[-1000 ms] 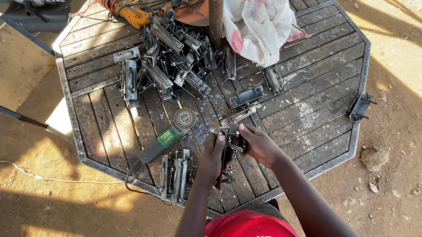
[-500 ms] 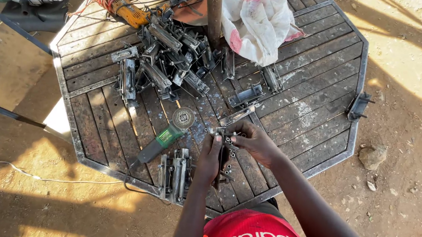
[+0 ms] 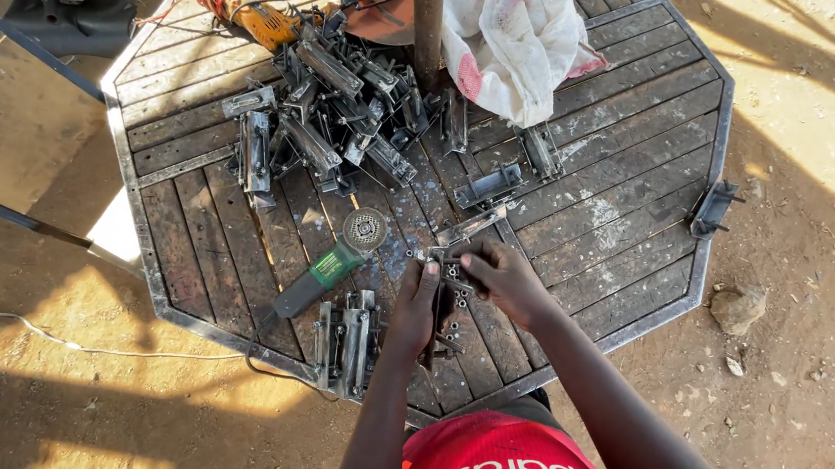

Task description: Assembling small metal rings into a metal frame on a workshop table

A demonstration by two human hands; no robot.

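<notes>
Both hands work at the near edge of the octagonal bench (image 3: 631,172), its weathered wood slats framed in steel. The left hand (image 3: 414,312) wraps its fingers around a dark metal bracket (image 3: 444,311) standing on the slats; the right hand (image 3: 505,279) pinches the bracket's top end. A green angle grinder (image 3: 328,265) lies just beside them, and a heap of similar steel brackets (image 3: 333,109) lies farther back.
</notes>
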